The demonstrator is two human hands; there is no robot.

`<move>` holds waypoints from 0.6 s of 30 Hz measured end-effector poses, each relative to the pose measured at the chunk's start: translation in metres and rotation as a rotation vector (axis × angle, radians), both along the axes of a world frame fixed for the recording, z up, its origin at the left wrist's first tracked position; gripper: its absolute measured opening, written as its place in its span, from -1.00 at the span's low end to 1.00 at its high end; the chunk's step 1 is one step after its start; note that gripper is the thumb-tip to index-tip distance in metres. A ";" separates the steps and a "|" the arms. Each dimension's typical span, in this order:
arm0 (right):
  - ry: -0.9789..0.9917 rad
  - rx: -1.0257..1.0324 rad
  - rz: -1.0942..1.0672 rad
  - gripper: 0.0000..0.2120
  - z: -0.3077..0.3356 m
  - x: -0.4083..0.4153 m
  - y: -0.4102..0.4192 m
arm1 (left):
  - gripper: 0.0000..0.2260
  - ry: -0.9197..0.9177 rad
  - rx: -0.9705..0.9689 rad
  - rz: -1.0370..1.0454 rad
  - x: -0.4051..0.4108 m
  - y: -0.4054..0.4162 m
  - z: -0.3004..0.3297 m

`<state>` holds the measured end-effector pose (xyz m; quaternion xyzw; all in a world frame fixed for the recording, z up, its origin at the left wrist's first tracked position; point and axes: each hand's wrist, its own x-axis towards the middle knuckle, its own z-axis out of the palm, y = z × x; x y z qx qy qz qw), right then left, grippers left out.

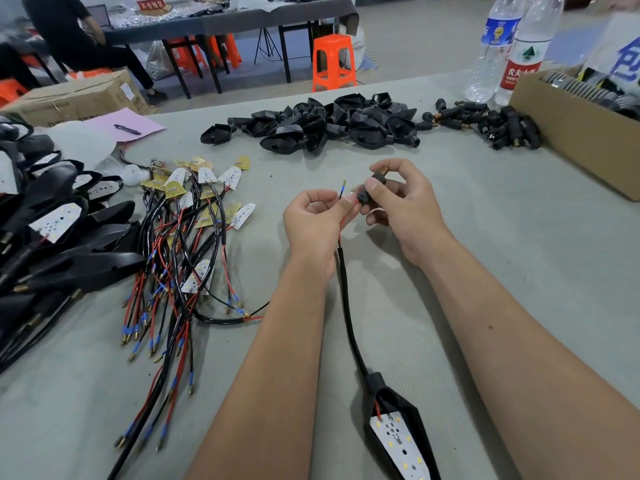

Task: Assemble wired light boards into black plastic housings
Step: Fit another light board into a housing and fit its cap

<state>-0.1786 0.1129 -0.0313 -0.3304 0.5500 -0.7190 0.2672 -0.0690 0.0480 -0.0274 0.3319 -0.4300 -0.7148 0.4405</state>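
Observation:
My left hand (317, 221) pinches the thin red and black wire ends (343, 190) of a black cable (348, 306). Right beside it, my right hand (401, 206) holds a small black stem with a brass threaded tip (375, 183), its lower end at the wires. The cable runs down to a black housing (410, 408) near the bottom edge, with a white light board (401, 445) seated in it. Loose wired light boards (194, 216) lie in a heap at the left. Empty black housings (322, 124) are piled at the far middle.
Assembled housings (55, 230) are stacked at the far left. More black stems (491, 121) lie by a cardboard box (581, 133) at the right, behind it two water bottles (509, 46). A pink sheet with a pen (126, 129) lies far left. A person sits at another table (242, 19) behind.

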 end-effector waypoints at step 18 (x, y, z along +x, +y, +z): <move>-0.198 -0.135 -0.314 -0.84 -0.004 -0.010 -0.005 | -0.70 -0.217 -0.087 -0.240 0.004 -0.004 0.003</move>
